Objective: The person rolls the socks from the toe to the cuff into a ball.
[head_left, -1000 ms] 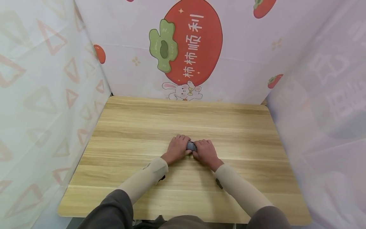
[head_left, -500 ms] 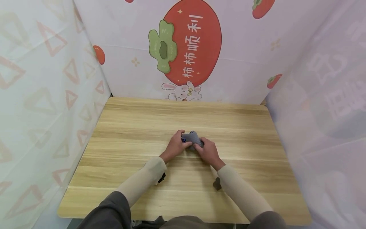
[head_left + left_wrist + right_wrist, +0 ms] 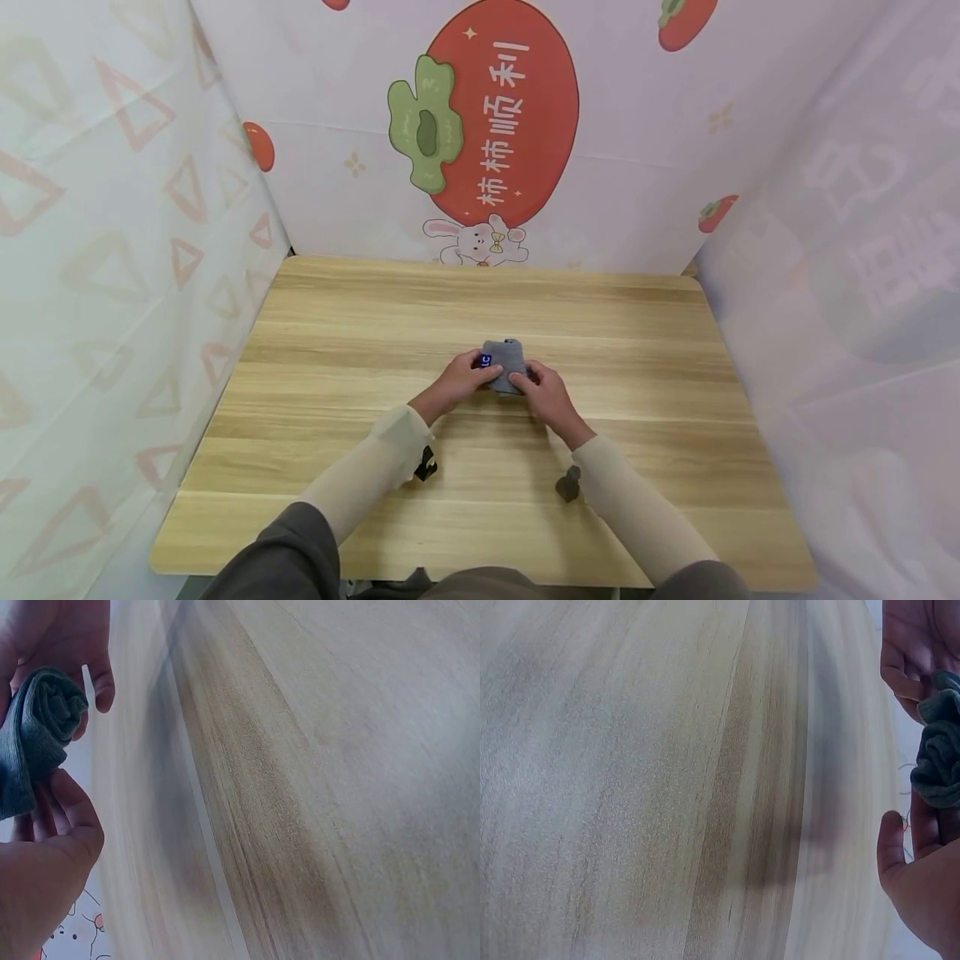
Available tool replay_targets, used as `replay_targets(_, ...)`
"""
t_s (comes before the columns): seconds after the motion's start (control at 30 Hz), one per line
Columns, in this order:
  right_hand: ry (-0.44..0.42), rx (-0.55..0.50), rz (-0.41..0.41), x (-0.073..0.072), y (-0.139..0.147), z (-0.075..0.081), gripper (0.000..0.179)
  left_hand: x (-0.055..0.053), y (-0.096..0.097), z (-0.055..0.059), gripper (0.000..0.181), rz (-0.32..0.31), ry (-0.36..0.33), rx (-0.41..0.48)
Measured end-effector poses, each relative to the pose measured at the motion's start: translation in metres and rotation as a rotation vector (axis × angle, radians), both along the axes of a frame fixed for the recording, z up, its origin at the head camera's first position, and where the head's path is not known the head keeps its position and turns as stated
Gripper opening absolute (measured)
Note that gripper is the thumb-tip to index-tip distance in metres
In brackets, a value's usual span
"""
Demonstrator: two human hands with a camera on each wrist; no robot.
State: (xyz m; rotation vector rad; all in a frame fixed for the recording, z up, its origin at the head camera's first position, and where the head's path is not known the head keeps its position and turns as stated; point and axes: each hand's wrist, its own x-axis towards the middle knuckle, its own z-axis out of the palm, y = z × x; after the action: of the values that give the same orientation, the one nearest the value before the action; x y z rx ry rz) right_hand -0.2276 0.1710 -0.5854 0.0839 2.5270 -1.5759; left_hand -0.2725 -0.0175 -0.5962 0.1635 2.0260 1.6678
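Observation:
A rolled-up pair of grey socks point(image 3: 504, 358) is held between both hands, a little above the middle of the table. Blue lettering shows near its left edge. My left hand point(image 3: 456, 380) grips the left side, thumb across the near face. On the right side my right hand point(image 3: 553, 400) does the same. Seen in the left wrist view, the socks point(image 3: 41, 731) have a spiral of knit layers at one end. Bunched folds of the socks point(image 3: 939, 765) show in the right wrist view, cut off by the frame edge. Fingers behind the roll are partly hidden.
The wooden table point(image 3: 360, 317) has rounded corners. A printed cloth wall point(image 3: 630, 167) with a large red persimmon stands at its far edge, with more cloth at both sides. Small dark wrist cameras point(image 3: 425, 464) hang under the sleeves.
The socks were mostly covered by both hands; now their flat, lettered face is turned into view. Both hands have shifted, with thumbs now on the near face.

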Motion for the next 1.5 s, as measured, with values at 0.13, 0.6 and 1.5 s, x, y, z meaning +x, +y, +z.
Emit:
replay_targets(0.13, -0.037, -0.077, 0.017, 0.0, 0.005, -0.001, 0.039, 0.0, 0.001, 0.003, 0.06, -0.022, -0.081, 0.095)
replay_targets(0.6, -0.101, -0.185, 0.09, 0.002, 0.012, -0.001, 0.041, -0.002, 0.001, 0.005, 0.045, -0.02, -0.183, 0.218)
replay_targets(1.5, 0.21, 0.134, -0.091, -0.006, -0.014, 0.016, 0.011, 0.001, -0.002, 0.017, 0.055, 0.084, -0.012, 0.099)
